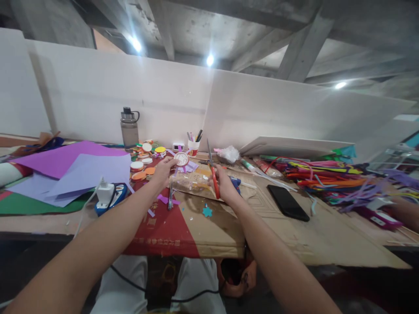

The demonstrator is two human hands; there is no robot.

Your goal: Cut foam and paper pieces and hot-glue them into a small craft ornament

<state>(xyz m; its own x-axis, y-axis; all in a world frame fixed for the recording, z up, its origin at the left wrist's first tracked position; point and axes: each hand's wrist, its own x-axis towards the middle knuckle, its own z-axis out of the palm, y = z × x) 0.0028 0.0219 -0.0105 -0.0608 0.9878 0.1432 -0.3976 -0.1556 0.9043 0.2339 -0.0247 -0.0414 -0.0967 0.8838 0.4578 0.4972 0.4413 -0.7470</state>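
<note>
Several blurred Chinese characters mark the red-and-brown cardboard; above its far side, the left hand pinches a round, white-faced disc with purple paper strips; to its right, the right hand holds red-handled scissors.

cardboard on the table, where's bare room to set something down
Bare: the cardboard between the black phone and the front edge, right of the right forearm; also the red printed part in front of the pen. Crowded: around the left hand, with discs, and back right by the piled strips.
</note>
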